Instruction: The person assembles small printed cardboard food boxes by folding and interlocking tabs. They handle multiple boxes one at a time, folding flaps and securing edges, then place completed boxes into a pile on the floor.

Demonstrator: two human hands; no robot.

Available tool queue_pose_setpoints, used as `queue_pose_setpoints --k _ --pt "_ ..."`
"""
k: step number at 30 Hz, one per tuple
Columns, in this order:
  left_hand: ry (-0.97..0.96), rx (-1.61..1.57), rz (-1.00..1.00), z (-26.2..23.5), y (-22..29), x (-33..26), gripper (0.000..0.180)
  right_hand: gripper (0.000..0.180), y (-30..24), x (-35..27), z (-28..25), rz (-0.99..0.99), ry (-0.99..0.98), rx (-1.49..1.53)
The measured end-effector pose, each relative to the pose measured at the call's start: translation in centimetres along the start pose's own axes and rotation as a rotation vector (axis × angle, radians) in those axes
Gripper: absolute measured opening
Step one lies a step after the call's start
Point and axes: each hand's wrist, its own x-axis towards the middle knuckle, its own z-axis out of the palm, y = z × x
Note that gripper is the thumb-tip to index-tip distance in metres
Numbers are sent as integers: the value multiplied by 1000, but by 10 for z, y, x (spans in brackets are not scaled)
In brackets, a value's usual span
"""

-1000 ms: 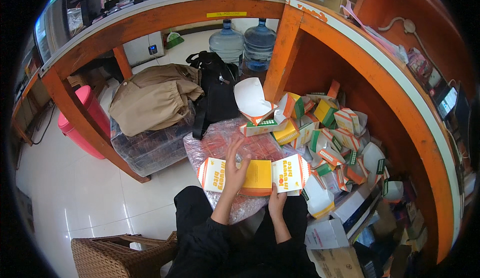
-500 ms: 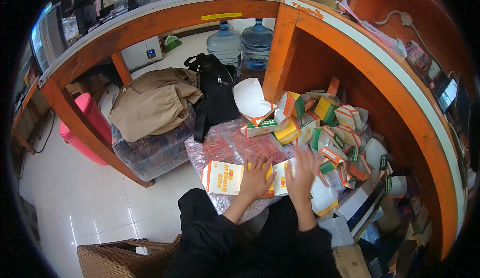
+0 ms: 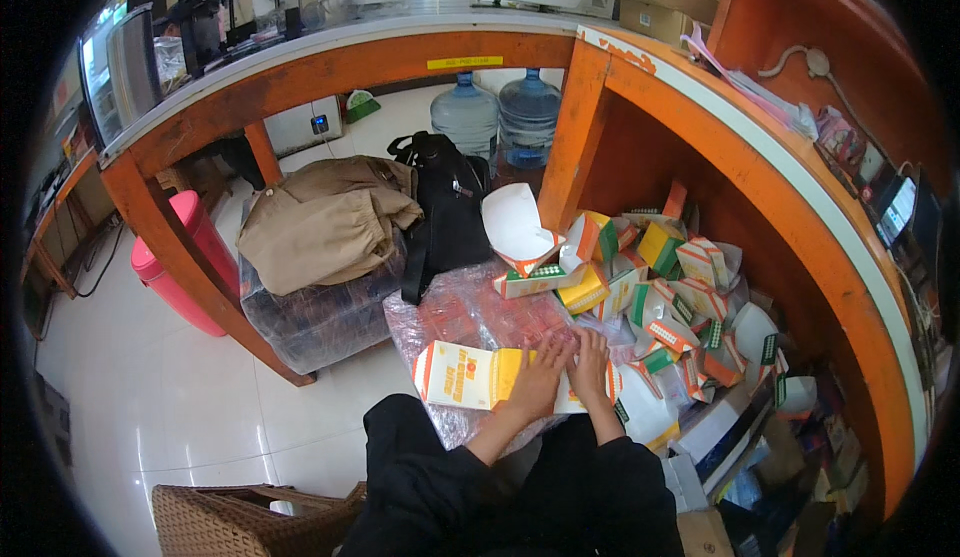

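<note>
A flat paper food carton (image 3: pixel 457 375), white with yellow panels and orange edges, lies across a plastic-wrapped red bundle (image 3: pixel 440 312) in front of me. My left hand (image 3: pixel 536 385) rests palm down on its yellow middle, fingers stretched out. Close beside it, my right hand (image 3: pixel 592 369) lies over the carton's right end with fingers extended, touching or nearly touching my left fingers. Both hands cover part of the carton. Folded cartons (image 3: pixel 650 302) in white, orange, yellow and green are heaped to the right.
An orange wooden counter (image 3: pixel 590 127) curves around the far and right sides. Brown cloth (image 3: pixel 325 222) tops a wrapped block at left, beside a black bag (image 3: pixel 450 202). A pink bin (image 3: pixel 185 257), water jugs (image 3: pixel 530 117) and a wicker chair (image 3: pixel 235 522) stand around.
My right hand has come down onto the carton's right end from a blurred, raised position. My left hand has shifted right across the yellow panel. The whole view has tilted slightly.
</note>
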Motion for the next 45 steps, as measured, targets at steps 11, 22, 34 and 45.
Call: queue_pose_setpoints --k 11,22,34,45 --pt "203 -911 -168 -20 -8 -3 43 28 -48 121 -4 -363 -7 -663" --pt "89 -1411 -358 -20 -17 -9 76 45 -78 36 -140 135 -443 341" --pt "269 -2074 -574 -20 -33 -8 41 23 -35 20 -124 110 -322 806" --pt "374 -2161 -620 -18 -36 -6 37 12 -55 -14 -81 128 192 723"
